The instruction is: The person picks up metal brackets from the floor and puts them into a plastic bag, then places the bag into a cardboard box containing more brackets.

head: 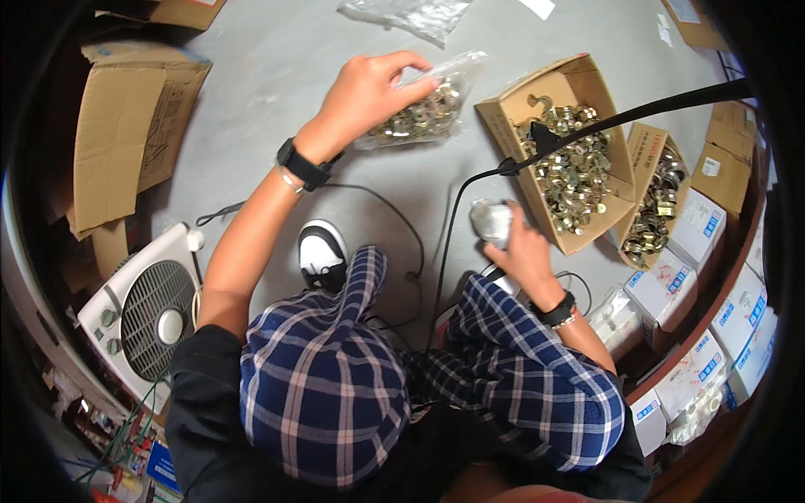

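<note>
My left hand [377,88] grips the upper edge of a clear plastic bag [421,116], thumb and forefinger on the film. Inside the bag are many small yellowish metal parts that look like pipe clamps. My right hand [527,248] is closed around a shiny, whitish object [492,221], probably a roll of clear tape, held just above the floor. To its right, a shallow cardboard box [500,119] contains a heap of loose metal clamps [575,163]. Beside that, a narrower cardboard box [641,148] holds larger metal rings or clamps [657,214].
A black cable [462,188] crosses in front of the boxes. A box fan [144,320] stands at left, below an open carton [116,138]. White boxes [666,283] line the right side. Another plastic bag [412,16] lies on the floor ahead.
</note>
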Tool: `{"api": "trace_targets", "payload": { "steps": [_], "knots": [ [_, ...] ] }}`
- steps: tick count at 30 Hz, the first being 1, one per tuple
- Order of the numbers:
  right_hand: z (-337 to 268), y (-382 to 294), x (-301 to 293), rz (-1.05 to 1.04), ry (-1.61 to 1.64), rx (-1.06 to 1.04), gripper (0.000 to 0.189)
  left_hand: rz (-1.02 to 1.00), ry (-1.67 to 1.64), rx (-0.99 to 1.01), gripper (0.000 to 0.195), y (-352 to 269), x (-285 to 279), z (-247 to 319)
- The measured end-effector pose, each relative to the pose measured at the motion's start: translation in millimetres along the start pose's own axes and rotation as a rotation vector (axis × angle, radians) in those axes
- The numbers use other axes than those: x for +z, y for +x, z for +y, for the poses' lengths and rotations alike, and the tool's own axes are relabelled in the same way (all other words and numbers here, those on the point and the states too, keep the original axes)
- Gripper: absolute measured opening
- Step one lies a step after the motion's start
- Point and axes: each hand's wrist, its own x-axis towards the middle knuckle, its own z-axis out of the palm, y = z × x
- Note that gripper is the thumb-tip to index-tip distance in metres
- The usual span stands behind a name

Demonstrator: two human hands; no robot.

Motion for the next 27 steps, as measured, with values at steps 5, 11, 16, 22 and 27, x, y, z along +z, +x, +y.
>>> {"api": "trace_targets", "payload": {
  "steps": [5,11,16,22,27],
  "knots": [
    [-27.0,13.1,-77.2,0.213,0.357,-0.081,0.059,0.083,0.054,0.005,0.023,-8.1,-11.1,-11.9],
    [62.7,135.6,-115.0,0.495,-0.032,-0.286,0.037,0.028,0.07,-0.01,0.023,3.5,-2.0,0.2],
    [56.9,170.1,-89.6,0.294,-0.031,-0.216,0.044,-0.03,0.054,-0.052,0.024,-2.0,-10.5,8.1],
    [45.2,167.1,-95.1,0.076,0.073,-0.585,0.037,-0.184,0.025,-0.142,0.029,21.9,-27.9,35.0],
    [50.5,153.2,-94.7,-0.042,0.12,-0.607,0.023,-0.482,0.186,-0.069,0.021,54.6,-23.8,82.9]
  ]
}}
